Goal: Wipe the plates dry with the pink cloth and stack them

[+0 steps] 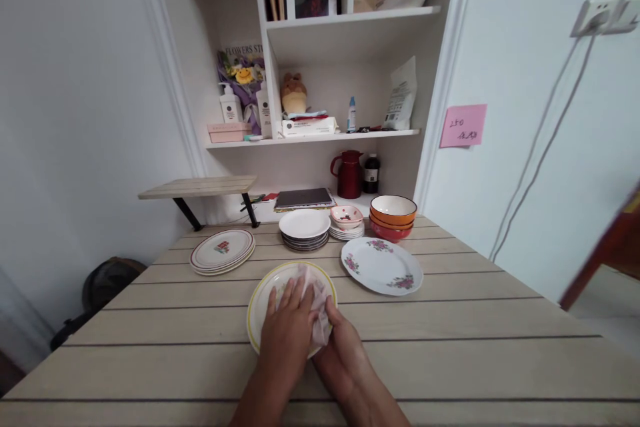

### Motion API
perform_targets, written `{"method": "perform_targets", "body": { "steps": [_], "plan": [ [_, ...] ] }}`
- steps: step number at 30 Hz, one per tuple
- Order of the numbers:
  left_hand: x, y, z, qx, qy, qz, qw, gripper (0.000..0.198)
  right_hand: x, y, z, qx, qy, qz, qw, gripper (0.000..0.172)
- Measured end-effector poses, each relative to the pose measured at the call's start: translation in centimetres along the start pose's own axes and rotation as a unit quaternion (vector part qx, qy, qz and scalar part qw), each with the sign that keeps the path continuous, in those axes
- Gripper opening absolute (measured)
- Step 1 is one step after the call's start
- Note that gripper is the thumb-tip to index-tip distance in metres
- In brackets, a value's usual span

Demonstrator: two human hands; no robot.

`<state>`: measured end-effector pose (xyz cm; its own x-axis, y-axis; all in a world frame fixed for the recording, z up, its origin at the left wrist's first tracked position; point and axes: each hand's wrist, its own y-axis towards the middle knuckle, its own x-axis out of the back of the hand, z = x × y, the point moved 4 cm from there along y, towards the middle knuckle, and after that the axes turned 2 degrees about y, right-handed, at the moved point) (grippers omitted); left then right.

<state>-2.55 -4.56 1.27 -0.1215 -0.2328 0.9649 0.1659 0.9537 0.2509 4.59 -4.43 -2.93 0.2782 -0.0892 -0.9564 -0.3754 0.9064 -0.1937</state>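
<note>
A white plate with a yellow rim (257, 310) is at the front middle, slightly raised on its right side. My left hand (287, 330) lies over it palm down, fingers spread, its right-hand fingers pressing on a crumpled pale pink cloth (320, 330). From the right, my right hand (345, 350) grips the plate's edge, thumb on the rim beside the cloth; its other fingers are hidden beneath. To the right lies a flowered oval plate (370, 273).
Behind are stacked plates (223, 250), more plates under a white one (305, 223), small dishes (347, 215) and orange and red bowls (393, 213). A small raised wooden shelf (200, 187) stands back left; a red jug (349, 175) and a laptop (304, 197) are behind.
</note>
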Motion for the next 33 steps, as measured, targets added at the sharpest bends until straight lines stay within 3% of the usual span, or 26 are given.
{"method": "perform_targets", "body": {
  "steps": [4,7,13,18,25,30,33],
  "plan": [
    [0.1,1.9,0.6,0.047,0.009,-0.01,0.999,0.044,-0.9,-0.2,0.3,-0.007,0.015,0.001,1.0,0.04],
    [0.1,2.1,1.9,0.092,0.02,-0.018,0.995,0.045,-1.3,-0.5,0.4,-0.027,0.021,0.009,0.999,0.043],
    [0.6,-1.8,3.4,0.144,0.09,-0.046,0.984,0.046,-1.3,-0.9,0.2,-0.066,0.017,0.016,0.998,0.049],
    [0.4,-3.9,2.6,0.133,0.085,-0.031,0.987,0.045,-1.3,-1.1,-0.1,-0.069,-0.011,0.018,0.997,0.045],
    [-0.8,-0.9,-0.7,0.009,-0.021,0.005,1.0,0.048,-0.2,-0.4,0.2,0.001,0.004,-0.054,0.999,0.03],
    [-0.8,1.8,2.2,0.098,0.016,-0.007,0.995,0.045,-1.0,-0.6,0.4,-0.016,0.016,-0.015,1.0,0.037],
    [-0.5,1.4,4.3,0.14,0.035,-0.019,0.989,0.047,-1.1,-0.9,0.3,-0.039,0.002,-0.014,0.999,0.04]
  ]
}}
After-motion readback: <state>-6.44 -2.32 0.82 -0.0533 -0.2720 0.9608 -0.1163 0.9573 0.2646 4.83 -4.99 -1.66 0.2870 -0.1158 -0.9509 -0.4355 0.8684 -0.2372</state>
